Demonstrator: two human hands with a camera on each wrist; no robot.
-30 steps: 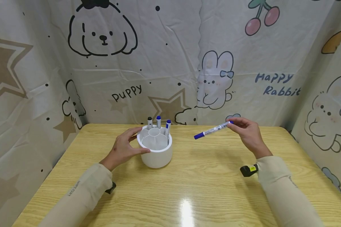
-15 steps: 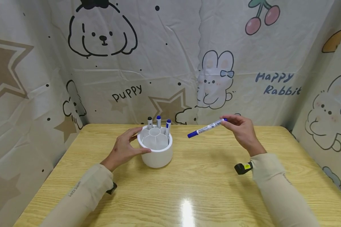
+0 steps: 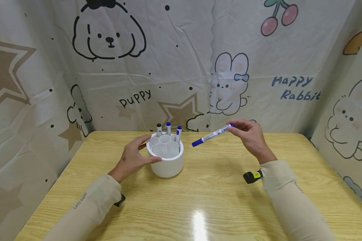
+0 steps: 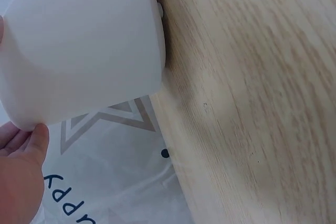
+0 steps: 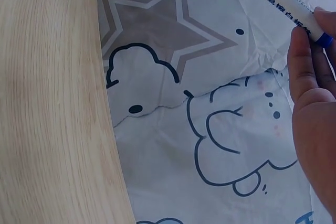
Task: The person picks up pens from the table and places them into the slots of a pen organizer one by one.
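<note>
A round white pen holder (image 3: 167,169) with several compartments stands on the table, left of centre in the head view. My left hand (image 3: 133,154) grips its left side, thumb at the front of the rim and fingers behind. Three markers stand in its compartments: a black-capped marker (image 3: 159,130), a blue-capped marker (image 3: 168,129) at the back and another blue-capped marker (image 3: 178,134) on the right. To the right of the holder, my right hand (image 3: 249,135) pinches a white whiteboard marker (image 3: 214,134) by its blue rear end. Its blue cap points down and left toward the holder, above the table.
The wood-grain table (image 3: 169,207) runs back to a printed cloth (image 3: 175,67) that hangs behind and at both sides. Black wrist cameras sit under both wrists, the right camera (image 3: 252,177) showing a yellow label.
My right hand has moved left with the marker, bringing its cap closer to the pen holder. The left hand and the holder have stayed almost in place.
</note>
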